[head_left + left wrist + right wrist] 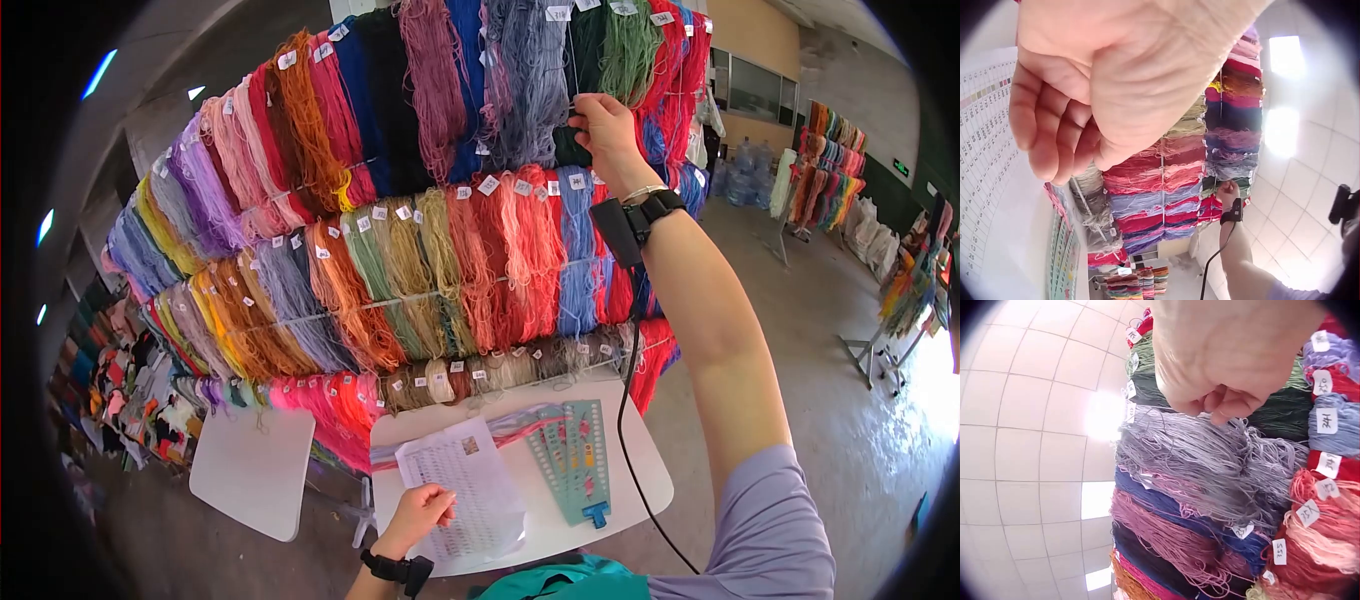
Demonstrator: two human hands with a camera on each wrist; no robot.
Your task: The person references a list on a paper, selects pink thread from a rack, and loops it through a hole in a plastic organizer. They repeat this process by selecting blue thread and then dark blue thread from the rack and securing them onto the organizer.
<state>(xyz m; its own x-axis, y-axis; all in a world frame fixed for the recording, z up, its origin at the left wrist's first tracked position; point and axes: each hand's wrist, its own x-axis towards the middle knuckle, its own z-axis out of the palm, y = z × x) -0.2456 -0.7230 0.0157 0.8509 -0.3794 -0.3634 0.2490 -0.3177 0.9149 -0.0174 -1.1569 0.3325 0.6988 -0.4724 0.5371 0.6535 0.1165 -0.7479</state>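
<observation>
My right hand (605, 128) is raised to the top row of hanging skeins. Its thumb and forefinger pinch a thin strand at the edge of the grey-blue skein (530, 90), beside a dark green skein (1282, 414). In the right wrist view the curled fingers sit right against the grey-blue yarn (1191, 450). My left hand (420, 515) hovers low over a printed sheet (465, 490) on the white table, fingers loosely curled and holding nothing. The left wrist view shows the sheet's number grid (985, 144) beside that hand (1104, 81).
Rows of numbered skeins (400, 270) fill the rack ahead. On the white table (640, 480) lie green punched thread cards (572, 450) and loose pink and lilac strands (520, 425). A black cable (622, 420) hangs from the right wrist. More racks (825, 170) stand at right.
</observation>
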